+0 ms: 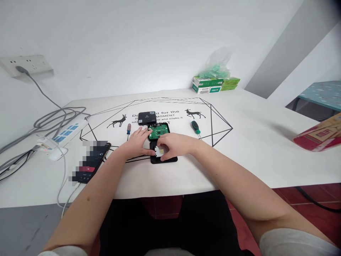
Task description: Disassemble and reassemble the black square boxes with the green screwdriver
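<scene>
A green circuit board [160, 132] sits in an open black case. Just in front of it lies a flat black cover [172, 160]. Over that cover, my right hand [174, 144] curls its thumb and fingers around the edges of a small silvery-white plate [158, 152] with a yellowish square on it. My left hand [137, 142] has its fingers stretched out at the left side of the board's case, and its thumb reaches to the plate's left edge. Behind the board rests another black box-like piece [147, 118] with small labels.
A screwdriver with a red and blue handle [129, 128] lies at left, a green-handled screwdriver [195, 127] at right. Further left are a phone [92, 167], a power strip [69, 133] and coiled cables [66, 115]. Green boxes [207, 83] stand by the wall; a red package [319, 137] is at right.
</scene>
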A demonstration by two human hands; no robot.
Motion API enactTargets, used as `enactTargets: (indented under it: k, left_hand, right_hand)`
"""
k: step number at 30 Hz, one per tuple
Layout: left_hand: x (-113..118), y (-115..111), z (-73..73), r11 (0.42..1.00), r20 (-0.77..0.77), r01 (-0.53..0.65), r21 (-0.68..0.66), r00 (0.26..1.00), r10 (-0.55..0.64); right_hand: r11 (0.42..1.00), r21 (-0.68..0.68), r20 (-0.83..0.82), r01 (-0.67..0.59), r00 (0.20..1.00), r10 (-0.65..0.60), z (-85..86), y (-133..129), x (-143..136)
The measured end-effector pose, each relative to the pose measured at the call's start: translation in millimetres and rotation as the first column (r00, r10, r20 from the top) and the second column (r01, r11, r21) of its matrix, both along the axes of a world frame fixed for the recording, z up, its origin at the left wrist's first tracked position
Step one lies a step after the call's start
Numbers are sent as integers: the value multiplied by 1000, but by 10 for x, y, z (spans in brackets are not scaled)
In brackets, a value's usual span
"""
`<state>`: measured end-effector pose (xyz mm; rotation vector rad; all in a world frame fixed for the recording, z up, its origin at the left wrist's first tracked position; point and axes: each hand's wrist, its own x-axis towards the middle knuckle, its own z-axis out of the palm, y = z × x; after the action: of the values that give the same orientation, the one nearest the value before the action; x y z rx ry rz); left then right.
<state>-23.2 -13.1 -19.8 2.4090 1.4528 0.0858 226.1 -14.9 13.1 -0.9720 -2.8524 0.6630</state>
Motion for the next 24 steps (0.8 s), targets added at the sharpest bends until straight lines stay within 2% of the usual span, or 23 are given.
enactTargets:
  k: [11,17,20,22,23,24]
  left_hand:
    - [-43,45,-29,999,-34,-22,28,999,23]
    - [-124,115,-59,976,-60,-161,149,983,171]
    - [-133,124,-59,960,-120,-186,210,969,214]
    - [-133,129,-63,950,-124,-204,237,963,238]
    - [-135,134,-68,944,-111,-218,248,962,251]
    - [-139,141,-76,938,-94,-233,256,960,264]
  right_hand:
    - [998,-61,2,10,1000,-10,19,25,33]
    - [998,-68,2,18,1000,-18,-6,36,38]
    - [999,-40,-74,18,997,-21,-13,119,103]
    - [994,4,-183,112,977,-109,-11,229,215]
    - [977,43,-222,209,955,-195,-10,295,297]
    - [937,99,-247,336,920,-304,-12,365,394]
